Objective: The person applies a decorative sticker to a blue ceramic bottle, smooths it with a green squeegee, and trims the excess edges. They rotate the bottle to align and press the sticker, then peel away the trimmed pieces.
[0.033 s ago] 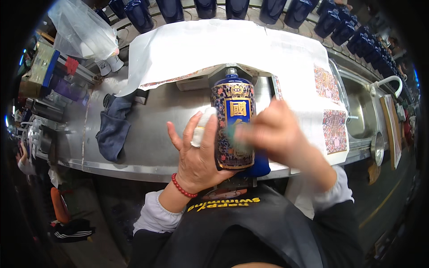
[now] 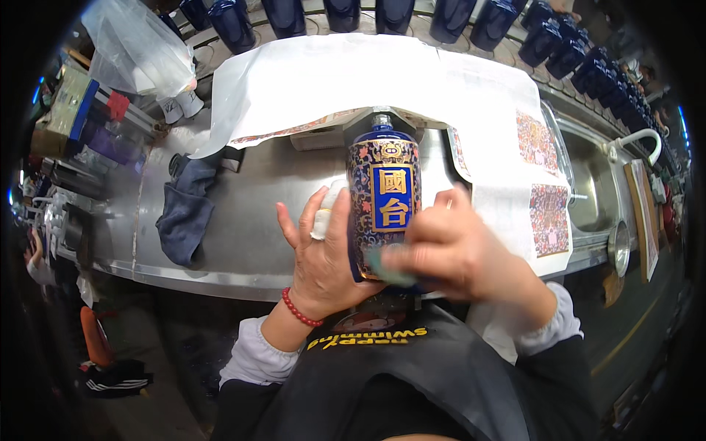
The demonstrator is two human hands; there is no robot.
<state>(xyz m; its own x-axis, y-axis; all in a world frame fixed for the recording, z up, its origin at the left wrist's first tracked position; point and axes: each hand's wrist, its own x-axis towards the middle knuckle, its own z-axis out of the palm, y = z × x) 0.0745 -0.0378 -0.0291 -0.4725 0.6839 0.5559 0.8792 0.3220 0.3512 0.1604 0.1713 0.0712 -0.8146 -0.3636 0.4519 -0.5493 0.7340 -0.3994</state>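
Observation:
A dark blue bottle with an ornate floral decal and gold characters leans over the metal table's front edge, its neck pointing away from me. My left hand grips its left side and lower end; white tape wraps some of the fingers, and a red bead bracelet circles the wrist. My right hand, smeared by motion, is closed on a small flat green piece. That piece presses against the lower front of the bottle, where hand and blur cover part of the decal.
White decal sheets drape over the table's far side. A blue-grey cloth lies at left, near a plastic bag. A sink with a white faucet is at right. Several undecorated blue bottles line the far conveyor.
My right hand and the green piece have moved down the bottle, uncovering the lower gold character. The bottle has turned slightly, while my left hand keeps its hold.

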